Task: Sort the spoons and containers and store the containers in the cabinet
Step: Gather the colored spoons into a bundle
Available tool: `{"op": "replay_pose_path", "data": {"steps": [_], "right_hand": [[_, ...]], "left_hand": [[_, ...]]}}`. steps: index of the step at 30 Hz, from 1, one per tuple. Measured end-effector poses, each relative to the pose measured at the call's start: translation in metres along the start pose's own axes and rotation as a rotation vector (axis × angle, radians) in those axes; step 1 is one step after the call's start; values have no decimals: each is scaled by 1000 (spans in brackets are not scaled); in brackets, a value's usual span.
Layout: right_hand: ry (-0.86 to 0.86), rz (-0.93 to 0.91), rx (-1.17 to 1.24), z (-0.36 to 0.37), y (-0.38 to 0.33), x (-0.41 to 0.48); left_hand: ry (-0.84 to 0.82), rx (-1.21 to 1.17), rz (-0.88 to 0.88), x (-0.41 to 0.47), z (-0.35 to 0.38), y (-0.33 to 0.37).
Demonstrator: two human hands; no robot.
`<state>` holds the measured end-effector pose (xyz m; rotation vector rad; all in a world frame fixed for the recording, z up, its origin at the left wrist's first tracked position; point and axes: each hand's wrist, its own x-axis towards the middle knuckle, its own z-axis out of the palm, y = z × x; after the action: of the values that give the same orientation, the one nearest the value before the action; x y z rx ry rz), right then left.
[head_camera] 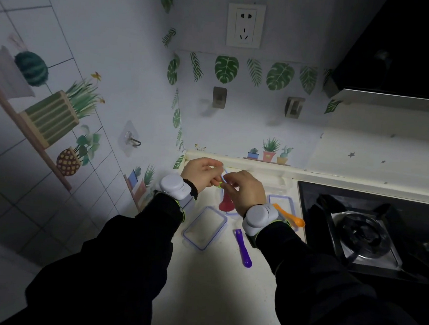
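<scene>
Both hands meet over the far end of the pale countertop (210, 287). The left hand (201, 173) and the right hand (247, 189) have their fingertips drawn together on a small green plastic piece (219, 185), probably a spoon handle, though most of it is hidden by the fingers; which hand actually bears it cannot be told. A clear container with a blue rim (224, 174) shows only as a sliver between the two hands.

Directly below the hands lies a red plastic spoon (226, 204), its broad end toward the person. Below the left wrist sits a clear rectangular plastic container lid with a blue seal (204, 227), flat on the counter. Below the right wrist lies a purple plastic spoon (243, 248). Just right of the right wrist an orange plastic spoon (290, 216) rests across another clear blue-rimmed rectangular container (280, 200), partly hidden by the white wrist device (260, 219).

Further right of the right hand is a black gas hob (362, 234), close to the orange spoon. A tiled wall with plant stickers (68, 118) crowds the left hand's side.
</scene>
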<state>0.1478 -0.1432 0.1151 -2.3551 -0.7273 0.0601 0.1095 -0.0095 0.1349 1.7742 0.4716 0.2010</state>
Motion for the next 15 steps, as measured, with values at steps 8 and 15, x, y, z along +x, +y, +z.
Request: {"op": "replay_pose_path", "data": {"steps": [8,15], "right_hand": [[-129,82,221,5,5,11],[-205,201,274,21,22,26]], "left_hand": [[9,100,45,11,0,-31],[81,-90,-93,19,-2,-51]]}}
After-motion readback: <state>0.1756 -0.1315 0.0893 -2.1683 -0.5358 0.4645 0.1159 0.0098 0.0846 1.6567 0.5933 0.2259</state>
